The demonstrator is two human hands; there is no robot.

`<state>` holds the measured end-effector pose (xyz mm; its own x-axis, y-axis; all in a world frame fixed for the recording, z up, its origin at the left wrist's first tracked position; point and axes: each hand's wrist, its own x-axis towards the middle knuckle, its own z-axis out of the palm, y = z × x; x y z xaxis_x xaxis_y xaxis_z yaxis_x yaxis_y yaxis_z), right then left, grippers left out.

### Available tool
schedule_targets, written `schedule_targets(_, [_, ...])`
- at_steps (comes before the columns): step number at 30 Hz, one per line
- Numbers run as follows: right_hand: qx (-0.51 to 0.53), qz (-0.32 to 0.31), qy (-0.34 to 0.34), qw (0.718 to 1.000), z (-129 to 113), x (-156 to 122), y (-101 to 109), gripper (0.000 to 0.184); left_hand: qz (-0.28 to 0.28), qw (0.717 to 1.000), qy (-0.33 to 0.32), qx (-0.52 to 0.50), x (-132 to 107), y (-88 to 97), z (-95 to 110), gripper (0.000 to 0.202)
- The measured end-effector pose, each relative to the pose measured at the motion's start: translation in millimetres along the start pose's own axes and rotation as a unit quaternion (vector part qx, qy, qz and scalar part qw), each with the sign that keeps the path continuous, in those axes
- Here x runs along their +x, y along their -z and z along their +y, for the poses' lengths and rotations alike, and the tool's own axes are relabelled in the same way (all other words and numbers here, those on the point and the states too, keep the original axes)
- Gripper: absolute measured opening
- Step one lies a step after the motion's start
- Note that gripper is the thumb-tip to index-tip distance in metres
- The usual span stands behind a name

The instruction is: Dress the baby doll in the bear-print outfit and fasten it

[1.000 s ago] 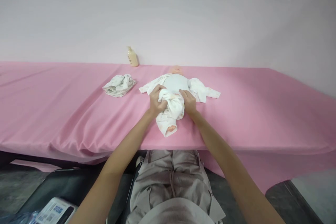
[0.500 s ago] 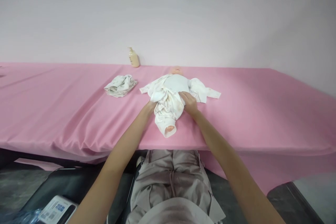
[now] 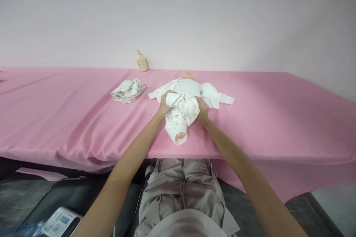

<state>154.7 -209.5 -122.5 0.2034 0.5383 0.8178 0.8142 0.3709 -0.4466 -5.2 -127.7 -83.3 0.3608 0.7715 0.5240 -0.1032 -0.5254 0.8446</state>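
Observation:
A baby doll (image 3: 188, 87) lies on its back, head toward the wall, its torso pale bluish-white. Patterned white baby pants (image 3: 183, 109) are bunched over its legs, and a doll's foot (image 3: 180, 136) shows in the near cuff. My left hand (image 3: 166, 104) is closed on the left side of the pants, its fingers partly behind the cloth. On the right side, my right hand (image 3: 203, 109) grips the pants near the waist, fingertips hidden by the fabric. A white baby top (image 3: 213, 97) lies spread under the doll with its sleeves out to both sides.
A folded patterned cloth (image 3: 128, 91) lies left of the doll. Behind it, a cream pump bottle (image 3: 142, 62) stands against the white wall (image 3: 178, 29). Pink cloth (image 3: 264, 118) covers the table, whose front edge is close to my lap. A black chair (image 3: 72, 192) with a white-labelled box (image 3: 61, 222) is lower left.
My left hand has moved up and toward the doll's waist, lifting the left part of the pants. My right hand has shifted slightly right, its fingers now behind the cloth.

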Motion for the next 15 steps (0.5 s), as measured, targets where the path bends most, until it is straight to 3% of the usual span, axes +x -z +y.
schedule_targets(3, [0.017, 0.025, 0.01, 0.999, -1.4, 1.0, -0.3, 0.028, 0.024, 0.979, -0.164, 0.119, -8.6, -3.1, 10.1, 0.022])
schedule_targets(7, [0.044, 0.005, 0.003, 0.999, -0.1, 0.6, -0.4, 0.024, 0.033, 0.889, -0.377, 0.259, -19.6, -4.7, 20.4, 0.022])
schedule_targets(9, [0.052, -0.012, -0.021, 0.998, 0.1, 0.3, -0.4, 0.021, 0.022, 0.86, -0.419, 0.29, -21.5, -3.1, 21.5, 0.029])
schedule_targets(15, [0.141, -0.087, -0.135, 0.977, -1.8, 0.0, 0.5, 0.025, -0.033, 0.827, -0.456, 0.327, -25.1, -3.5, 23.4, 0.029])
